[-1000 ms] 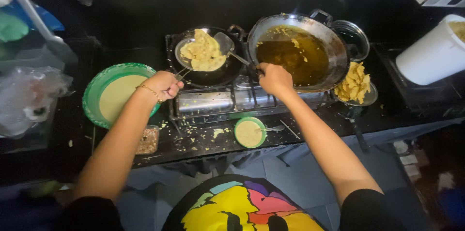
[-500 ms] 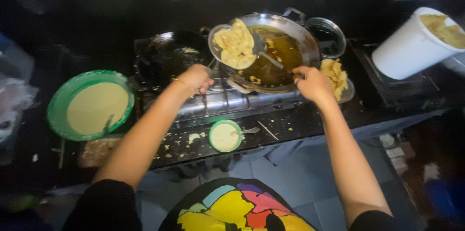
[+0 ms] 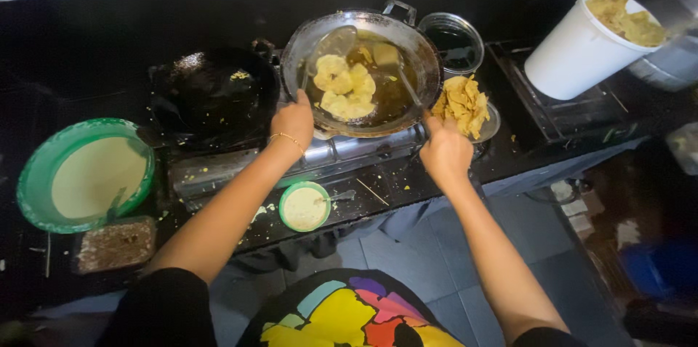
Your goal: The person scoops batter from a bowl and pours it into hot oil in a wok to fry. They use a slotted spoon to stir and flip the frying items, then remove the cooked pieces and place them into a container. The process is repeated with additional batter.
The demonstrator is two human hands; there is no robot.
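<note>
Okay, my left hand [image 3: 292, 121] grips the strainer [image 3: 333, 45] handle, my right hand [image 3: 445, 152] grips the spatula [image 3: 387, 56] handle. Best keep both low over the wok [image 3: 429, 63] (oil splashes), fritters [image 3: 343, 89] spread apart.

Two hands are in view, the left hand [image 3: 292, 123] and the right hand [image 3: 445, 154]; two pans stand at the upper centre, a large oil-filled wok [image 3: 429, 56] and a dark wok [image 3: 211, 96] to its left; two green bowls hold pale batter, a big bowl [image 3: 33, 165] at the left edge and a small bowl [image 3: 304, 208] lower centre; one white bucket [image 3: 574, 56] sits upper right; one skimmer [image 3: 331, 45] and one spatula [image 3: 396, 67] are over the oil.
</note>
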